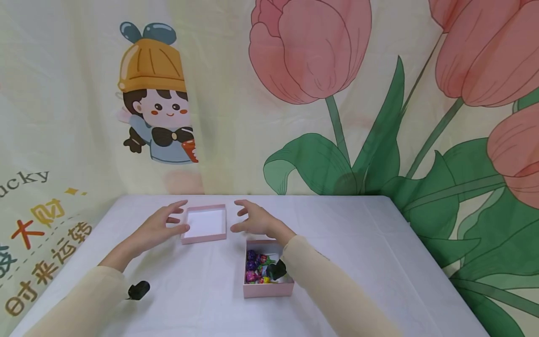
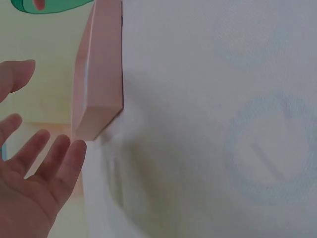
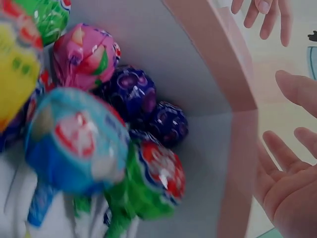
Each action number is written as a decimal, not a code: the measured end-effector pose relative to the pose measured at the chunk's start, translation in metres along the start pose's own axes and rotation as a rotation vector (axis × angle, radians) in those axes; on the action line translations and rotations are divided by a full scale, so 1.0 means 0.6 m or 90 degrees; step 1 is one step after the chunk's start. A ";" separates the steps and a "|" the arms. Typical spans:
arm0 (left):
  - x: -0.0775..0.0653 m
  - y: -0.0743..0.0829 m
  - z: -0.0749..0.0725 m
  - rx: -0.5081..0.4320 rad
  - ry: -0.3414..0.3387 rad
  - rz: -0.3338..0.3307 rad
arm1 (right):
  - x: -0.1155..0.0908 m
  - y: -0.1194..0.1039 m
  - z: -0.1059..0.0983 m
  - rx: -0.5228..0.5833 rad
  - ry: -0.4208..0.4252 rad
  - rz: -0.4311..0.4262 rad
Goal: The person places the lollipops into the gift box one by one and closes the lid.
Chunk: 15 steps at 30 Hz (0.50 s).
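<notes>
A shallow pink box lid (image 1: 205, 239), its white inside facing up, lies toward the far edge of the table. My left hand (image 1: 162, 224) is at its left side with fingers spread; whether the thumb touches the rim I cannot tell. To the right of the lid, my right hand (image 1: 260, 221) hovers apart from it, fingers parted and holding nothing. Below that wrist stands an open pink box (image 1: 268, 290) with several wrapped lollipops inside. The right wrist view shows a blue lollipop (image 3: 77, 144), a green one (image 3: 148, 183) and purple ones. My right forearm hides part of the box.
A white cloth (image 1: 358, 262) covers the table. Behind it hangs a curtain (image 1: 227, 93) printed with tulips and a cartoon child. Small black wrist devices sit at the left sleeve (image 1: 98, 295) and right sleeve (image 1: 328, 281).
</notes>
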State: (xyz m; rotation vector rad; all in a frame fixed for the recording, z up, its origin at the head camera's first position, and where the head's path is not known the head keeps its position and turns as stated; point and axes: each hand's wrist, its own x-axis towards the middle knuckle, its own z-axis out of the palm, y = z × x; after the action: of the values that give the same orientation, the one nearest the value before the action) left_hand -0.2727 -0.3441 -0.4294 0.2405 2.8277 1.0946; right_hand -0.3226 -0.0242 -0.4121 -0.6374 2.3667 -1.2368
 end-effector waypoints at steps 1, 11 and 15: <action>0.001 -0.005 0.000 -0.003 -0.001 -0.001 | 0.003 0.002 0.004 0.013 -0.002 0.002; -0.003 -0.041 0.004 -0.067 -0.069 -0.057 | 0.023 0.011 0.037 0.115 -0.030 0.029; -0.001 -0.052 0.008 -0.082 -0.083 -0.072 | 0.033 0.014 0.048 0.122 -0.038 0.034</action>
State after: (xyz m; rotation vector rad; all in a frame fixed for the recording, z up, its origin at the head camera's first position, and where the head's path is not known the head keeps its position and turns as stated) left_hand -0.2748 -0.3638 -0.4543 0.1340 2.6101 1.1850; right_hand -0.3250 -0.0497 -0.4371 -0.5376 2.1695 -1.3797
